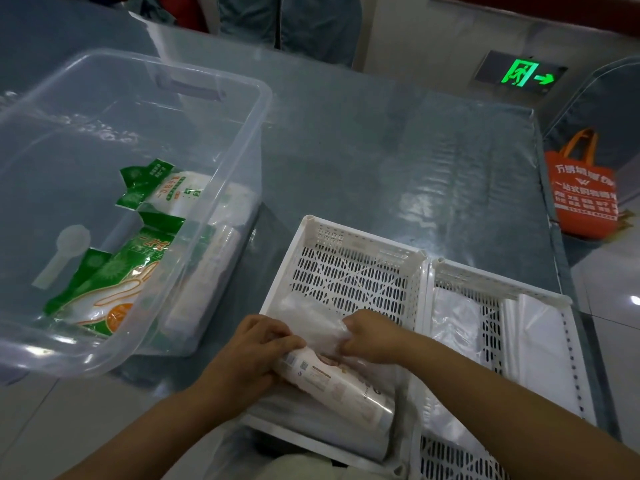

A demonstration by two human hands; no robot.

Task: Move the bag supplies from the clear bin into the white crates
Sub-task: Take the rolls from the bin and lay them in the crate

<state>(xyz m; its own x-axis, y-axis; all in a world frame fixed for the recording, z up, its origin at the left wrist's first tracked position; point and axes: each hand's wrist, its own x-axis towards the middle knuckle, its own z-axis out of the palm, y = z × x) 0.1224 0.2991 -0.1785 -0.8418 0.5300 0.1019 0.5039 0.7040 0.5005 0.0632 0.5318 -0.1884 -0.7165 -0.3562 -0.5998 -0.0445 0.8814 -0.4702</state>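
A grey table [363, 161] under a clear plastic sheet fills the view. An orange tote bag [580, 188] sits on the floor by its right edge, below a green exit sign [523, 73].

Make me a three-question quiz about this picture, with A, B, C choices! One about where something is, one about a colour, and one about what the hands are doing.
1. Where are the green packets?
A. In the clear bin
B. In the left white crate
C. On the floor

2. What colour is the tote bag past the table?
A. Blue
B. Orange
C. Black

3. What are the hands doing?
A. Resting empty
B. Lifting the bin
C. Holding a roll of bags

Answers: 1 A, the packets lie behind the bin's clear wall. 2 B, its fabric and handles are orange. 3 C, the left hand and right hand both grip the roll over the crate.
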